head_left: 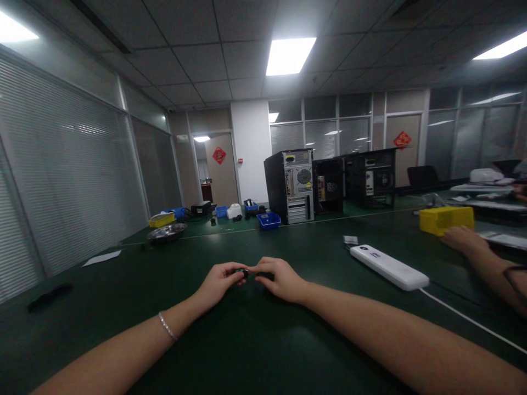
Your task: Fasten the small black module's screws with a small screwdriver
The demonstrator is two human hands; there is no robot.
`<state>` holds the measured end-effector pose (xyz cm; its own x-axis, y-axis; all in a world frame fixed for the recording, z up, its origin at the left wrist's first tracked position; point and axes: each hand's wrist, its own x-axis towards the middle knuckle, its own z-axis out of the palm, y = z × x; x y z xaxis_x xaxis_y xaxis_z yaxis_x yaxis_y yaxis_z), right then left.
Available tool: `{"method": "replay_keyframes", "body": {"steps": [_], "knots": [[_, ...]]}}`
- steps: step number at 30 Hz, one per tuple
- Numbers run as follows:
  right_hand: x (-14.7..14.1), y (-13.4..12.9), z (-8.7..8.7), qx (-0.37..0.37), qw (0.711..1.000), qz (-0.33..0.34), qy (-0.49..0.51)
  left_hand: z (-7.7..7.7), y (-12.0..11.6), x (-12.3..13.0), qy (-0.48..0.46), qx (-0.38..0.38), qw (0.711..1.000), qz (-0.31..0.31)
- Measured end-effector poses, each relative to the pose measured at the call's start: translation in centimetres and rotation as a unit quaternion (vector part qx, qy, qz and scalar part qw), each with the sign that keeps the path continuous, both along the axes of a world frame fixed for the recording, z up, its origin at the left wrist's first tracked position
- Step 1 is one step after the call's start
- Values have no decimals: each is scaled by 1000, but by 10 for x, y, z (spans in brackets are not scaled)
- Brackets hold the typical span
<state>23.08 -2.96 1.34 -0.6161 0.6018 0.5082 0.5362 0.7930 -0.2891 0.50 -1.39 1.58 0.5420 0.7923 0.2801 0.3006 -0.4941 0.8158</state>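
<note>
My left hand [220, 282], with a bracelet on its wrist, pinches a small dark round part [245, 273] between thumb and fingers, low over the green table [263, 334]. What kind of part it is stays too small to tell. Facing it from the other side is my right hand [282, 278]. Its index finger reaches out to the edge of the part, seemingly touching it, while the thumb stays apart below.
To the right lies a white power strip [389, 266] with a cable. Another person's hand [465, 240] is at a yellow bin [447, 220]. Computer towers [298, 186], a blue tray [269, 220] and a metal dish [167, 232] stand farther back. A dark strip [49, 297] lies left.
</note>
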Motion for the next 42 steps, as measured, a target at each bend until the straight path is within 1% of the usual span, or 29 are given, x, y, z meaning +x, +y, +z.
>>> {"method": "replay_keyframes", "body": {"steps": [6, 13, 19, 23, 29, 32, 42], "knots": [[-1, 2, -4, 2, 1000, 15, -4, 4, -9, 2, -1, 1, 1000, 2], [-2, 2, -4, 12, 1000, 3, 11, 4, -6, 6, -38, -27, 999, 17], [-4, 0, -2, 12, 999, -25, 20, 7, -7, 5, -64, -50, 995, 57], [-5, -2, 0, 18, 998, -44, 32, 6, -4, 5, -91, -75, 990, 79], [-9, -5, 3, 11, 1000, 9, 24, -1, 1, 6, -127, -95, 986, 57], [-9, -4, 2, 2, 999, 23, 24, -2, 2, 6, -142, -107, 983, 53], [-8, -5, 4, -7, 999, 5, 44, -2, 1, 6, -243, -178, 953, 18]]}}
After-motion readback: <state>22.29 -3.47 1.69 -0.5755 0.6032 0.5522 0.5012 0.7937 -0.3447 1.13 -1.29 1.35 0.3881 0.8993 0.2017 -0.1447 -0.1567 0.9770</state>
